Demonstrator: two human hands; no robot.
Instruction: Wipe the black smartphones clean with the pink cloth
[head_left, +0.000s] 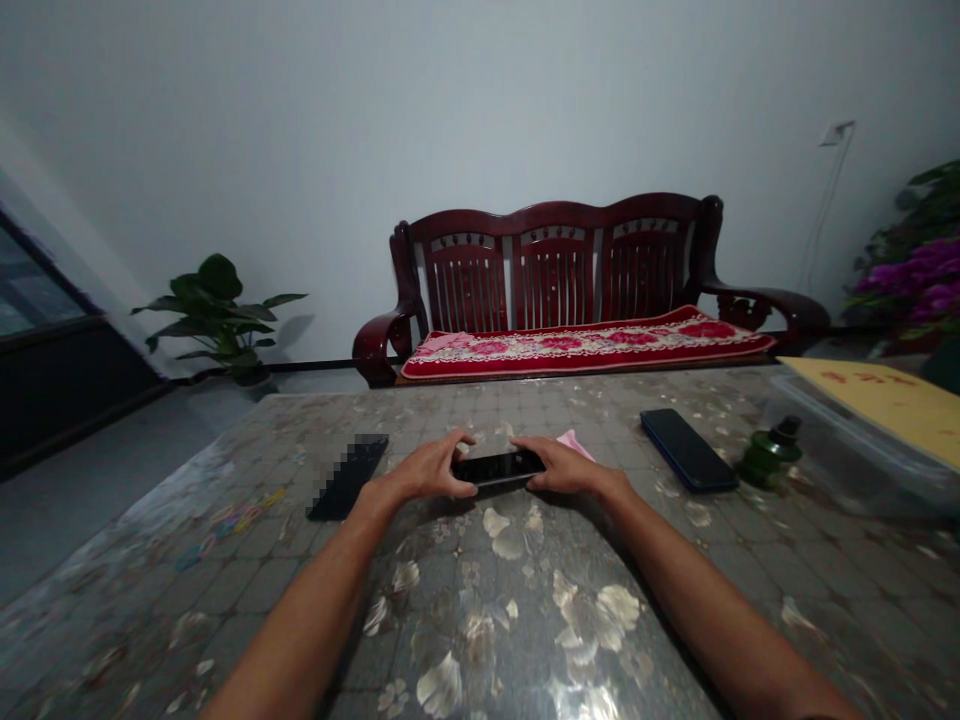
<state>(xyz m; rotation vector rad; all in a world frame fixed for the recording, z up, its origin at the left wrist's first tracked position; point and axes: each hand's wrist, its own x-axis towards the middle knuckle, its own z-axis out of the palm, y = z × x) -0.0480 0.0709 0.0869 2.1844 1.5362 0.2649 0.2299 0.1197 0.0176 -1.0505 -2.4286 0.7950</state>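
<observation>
A black smartphone (499, 467) lies sideways between my two hands, screen up, just over or on the patterned table cover (480, 600). My left hand (435, 468) grips its left end, with thumb and fingers closed on the edges. At the right end, my right hand (553, 466) holds it in the same way. Beside my right hand a bit of pink cloth (576, 444) shows, partly hidden behind the hand. Left of my left hand rests a flat dark object (352, 485), partly blurred by pixels.
On the right lie a dark phone (686, 450) with a blue edge, a green bottle (771, 455) and a clear plastic box (847, 460) under a yellow sheet (885, 395). Colourful small pieces (232, 522) are at left. Behind the table stands a wooden bench (555, 270).
</observation>
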